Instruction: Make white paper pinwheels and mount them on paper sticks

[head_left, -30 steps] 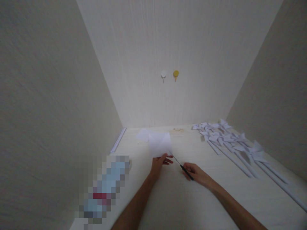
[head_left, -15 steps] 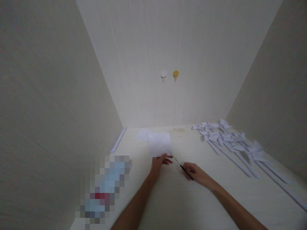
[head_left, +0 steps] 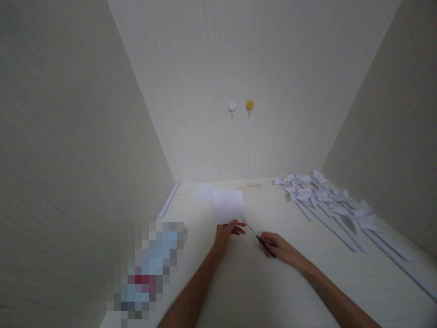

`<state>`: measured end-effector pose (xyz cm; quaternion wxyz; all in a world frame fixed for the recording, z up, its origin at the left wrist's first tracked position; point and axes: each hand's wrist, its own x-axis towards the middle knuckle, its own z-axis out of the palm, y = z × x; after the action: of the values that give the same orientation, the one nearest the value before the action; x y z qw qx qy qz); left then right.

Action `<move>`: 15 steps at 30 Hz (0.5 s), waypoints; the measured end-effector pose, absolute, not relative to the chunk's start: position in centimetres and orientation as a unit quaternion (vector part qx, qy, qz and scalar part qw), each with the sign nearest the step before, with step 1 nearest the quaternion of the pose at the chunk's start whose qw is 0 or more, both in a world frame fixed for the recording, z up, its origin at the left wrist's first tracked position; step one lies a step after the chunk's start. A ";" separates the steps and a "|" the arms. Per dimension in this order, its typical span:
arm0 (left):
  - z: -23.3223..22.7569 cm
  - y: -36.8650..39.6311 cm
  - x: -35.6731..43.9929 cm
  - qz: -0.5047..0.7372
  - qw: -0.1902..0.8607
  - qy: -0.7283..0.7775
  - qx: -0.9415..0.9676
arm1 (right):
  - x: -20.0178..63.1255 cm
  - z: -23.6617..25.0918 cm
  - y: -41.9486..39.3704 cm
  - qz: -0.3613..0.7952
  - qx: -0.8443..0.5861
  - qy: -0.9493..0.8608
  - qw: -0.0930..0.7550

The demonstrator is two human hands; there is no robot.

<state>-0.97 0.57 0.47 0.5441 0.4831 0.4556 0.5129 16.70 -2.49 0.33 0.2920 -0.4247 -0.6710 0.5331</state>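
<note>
A square sheet of white paper (head_left: 228, 206) is held up before me, with faint crease lines across it. At its lower edge my left hand (head_left: 226, 233) pinches it between thumb and fingers, while other fingers reach to the right. My right hand (head_left: 277, 247) is closed around the black handle of a pair of scissors (head_left: 267, 246). The thin blades point up and left, their tips at the sheet's lower right corner. Whether the blades are apart is too small to tell.
More white paper (head_left: 204, 193) lies behind the held sheet. Several white paper pinwheels (head_left: 316, 197) on rolled sticks lie along the right. White paper rolls (head_left: 168, 200) rest by the left wall, with a blurred-out object (head_left: 153, 266) nearer. Two hooks, white (head_left: 232, 106) and yellow (head_left: 250, 105), hang on the back wall.
Hardly anything differs. The sheet's surface looks slightly shifted in tilt; both hands and the scissors keep nearly the same place.
</note>
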 end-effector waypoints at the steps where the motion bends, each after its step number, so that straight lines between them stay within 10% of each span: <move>1: 0.4 0.6 -1.0 0.510 0.541 0.458 0.488 | 16.7 0.2 -2.5 0.529 -0.425 -0.674 0.290; 15: 0.2 0.8 -1.1 0.517 0.539 0.451 0.488 | 16.8 -0.2 -2.3 0.509 -0.427 -0.689 0.290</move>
<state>-1.09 0.81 0.17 0.5395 0.4876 0.4514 0.5171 16.79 -2.33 -0.17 0.2897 -0.4267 -0.6888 0.5095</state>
